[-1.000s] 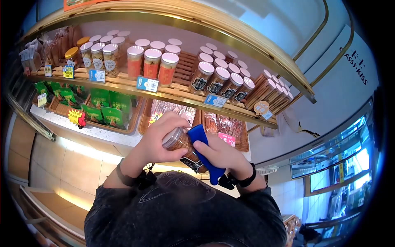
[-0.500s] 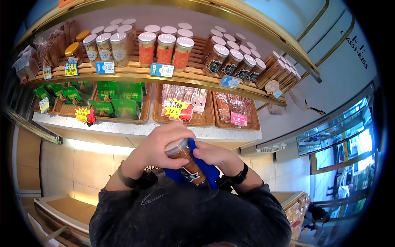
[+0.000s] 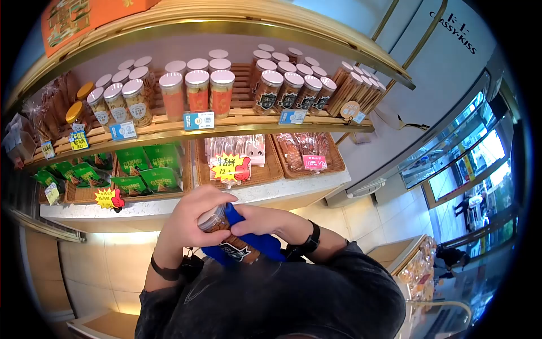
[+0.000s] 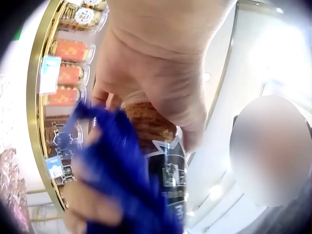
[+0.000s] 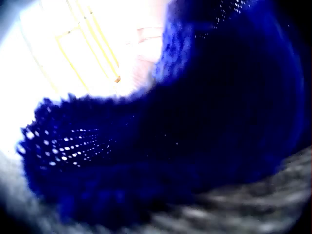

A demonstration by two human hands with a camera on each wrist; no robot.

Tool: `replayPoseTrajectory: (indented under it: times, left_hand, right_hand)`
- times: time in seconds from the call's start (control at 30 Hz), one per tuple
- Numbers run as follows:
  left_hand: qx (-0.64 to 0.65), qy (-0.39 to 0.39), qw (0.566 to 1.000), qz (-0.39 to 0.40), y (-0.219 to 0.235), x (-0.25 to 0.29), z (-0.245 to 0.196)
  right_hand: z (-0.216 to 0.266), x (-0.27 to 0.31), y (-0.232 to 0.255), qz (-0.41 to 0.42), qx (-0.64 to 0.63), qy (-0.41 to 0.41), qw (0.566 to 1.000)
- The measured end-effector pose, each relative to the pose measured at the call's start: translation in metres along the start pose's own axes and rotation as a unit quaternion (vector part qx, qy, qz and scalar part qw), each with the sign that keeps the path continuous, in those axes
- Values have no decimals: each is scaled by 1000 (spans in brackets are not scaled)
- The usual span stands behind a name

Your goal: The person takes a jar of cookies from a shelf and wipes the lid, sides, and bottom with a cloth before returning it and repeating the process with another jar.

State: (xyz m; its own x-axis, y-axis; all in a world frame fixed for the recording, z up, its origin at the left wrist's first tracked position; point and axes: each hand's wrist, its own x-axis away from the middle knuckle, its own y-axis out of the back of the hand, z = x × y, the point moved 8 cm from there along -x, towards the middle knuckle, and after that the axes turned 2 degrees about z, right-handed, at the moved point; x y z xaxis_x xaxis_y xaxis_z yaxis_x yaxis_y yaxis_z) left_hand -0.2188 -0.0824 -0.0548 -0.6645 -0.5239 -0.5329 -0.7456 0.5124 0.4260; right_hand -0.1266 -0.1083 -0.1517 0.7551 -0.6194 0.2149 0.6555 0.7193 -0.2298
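My left hand point(image 3: 195, 217) grips a clear plastic jar point(image 4: 148, 127) around its lidded top, thumb and fingers on opposite sides. The jar is tilted in front of my chest, with brown snack pieces inside and a black label facing up. In my right hand point(image 3: 262, 220) is a blue cloth point(image 3: 270, 247), held against the jar's side and wrapped behind its lower part. Seen from the left wrist, the cloth point(image 4: 124, 170) is blurred and covers part of the jar. Cloth point(image 5: 146, 161) fills most of the right wrist view, hiding the right hand's palm side.
Ahead, a wooden shelf point(image 3: 237, 125) bears rows of white-lidded jars point(image 3: 268, 90) with blue price tags. Below it, a white counter point(image 3: 271, 191) holds wicker baskets of green packets point(image 3: 130, 185) and wrapped snacks point(image 3: 293, 152). A display of bagged goods point(image 3: 418, 268) stands at the right.
The hands have shifted left in the head view with the jar. The blue cloth, earlier bunched along the jar's right side, now spreads behind it on both sides. The head view has turned slightly.
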Motion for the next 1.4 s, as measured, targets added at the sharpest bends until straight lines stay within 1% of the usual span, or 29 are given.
replayPoseTrajectory:
  times: [0.03, 0.1, 0.17, 0.23, 0.27, 0.37, 0.4, 0.43, 0.53, 0.57, 0.63, 0.67, 0.7, 0.73, 0.77, 0.8, 0.83, 0.9, 0.93, 0.97, 1.0, 1.03, 1.13, 1.17, 1.23, 1.27, 1.3, 1.37, 1.4]
  left_hand:
    - [-17, 3, 1000, -7, 7, -2, -3]
    - [-34, 12, 999, -12, 28, -1, 4]
    - [-70, 38, 996, -37, 55, 14, 8]
    - [-104, 44, 990, -88, 83, 29, 12]
    - [-92, 61, 989, -103, 93, 38, 17]
    - [-70, 89, 985, -130, 106, 55, 20]
    - [-77, 84, 986, -123, 107, 59, 19]
    - [-83, 77, 987, -117, 106, 62, 19]
    - [-70, 56, 989, -119, 100, 67, 13]
    - [-61, 42, 991, -111, 96, 69, 10]
    - [-66, 50, 988, -131, 93, 76, 9]
    - [-81, 75, 986, -129, 92, 78, 9]
    - [-95, 100, 982, -127, 92, 80, 10]
    - [-94, 110, 983, -113, 91, 83, 10]
    - [-97, 110, 982, -122, 91, 87, 10]
    - [-95, 115, 977, -152, 93, 92, 12]
    - [-91, 118, 972, -182, 94, 96, 14]
    - [-80, 116, 969, -201, 88, 99, 19]
    - [-58, 134, 968, -203, 78, 99, 29]
    - [-35, 151, 967, -201, 70, 97, 35]
    - [-69, 139, 971, -183, 63, 91, 31]
    - [-62, 136, 972, -179, 58, 86, 29]
    - [-133, 84, 975, -158, 43, 72, 9]
    - [-137, 68, 975, -163, 43, 70, 3]
    - [-162, 68, 971, -162, 43, 71, 0]
    - [-125, 59, 973, -184, 46, 73, -2]
    - [-127, 59, 973, -186, 46, 73, -4]
    - [-65, 78, 975, -199, 47, 75, -3]
    - [-30, 92, 975, -202, 41, 74, -3]
  right_hand:
    - [6, -10, 2, -9, -33, 21, 999]
    - [22, -25, -6, 8, 35, 28, 999]
    - [43, -32, -15, -11, 129, 58, 990]
    - [34, -47, -13, -11, 182, 38, 983]
    - [37, -55, -18, -6, 201, 47, 978]
    - [32, -81, -32, 15, 228, 46, 972]
    - [28, -88, -34, 17, 242, 37, 969]
    - [36, -93, -39, 18, 229, 81, 970]
    - [32, -108, -53, 65, 59, 82, 993]
    - [27, -109, -52, 72, 32, 47, 996]
    - [11, -117, -51, 59, -101, 24, 993]
    - [7, -115, -57, 61, -193, 2, 979]
    - [2, -114, -62, 68, -188, -3, 980]
    - [-3, -111, -60, 58, -155, -7, 986]
    - [-5, -108, -57, 48, -120, -10, 992]
    - [9, -99, -62, 90, -22, 29, 995]
    - [5, -93, -56, 65, 74, 55, 994]
    - [10, -80, -57, 25, 137, 65, 988]
    - [10, -76, -57, 20, 139, 60, 988]
    - [8, -73, -52, -16, 166, 38, 985]
    - [7, -71, -46, -54, 192, 17, 980]
    - [9, -69, -45, -62, 192, 15, 979]
    - [6, -66, -34, -92, 42, 42, 994]
    - [3, -63, -28, -87, 86, -23, 992]
    - [-4, -63, -33, -29, -116, 41, 992]
    - [-5, -56, -40, 8, -186, -9, 983]
    - [-10, -52, -40, 10, -184, -10, 983]
    - [-10, -46, -46, 47, -93, 33, 994]
    - [1, -40, -48, 50, 15, 48, 997]
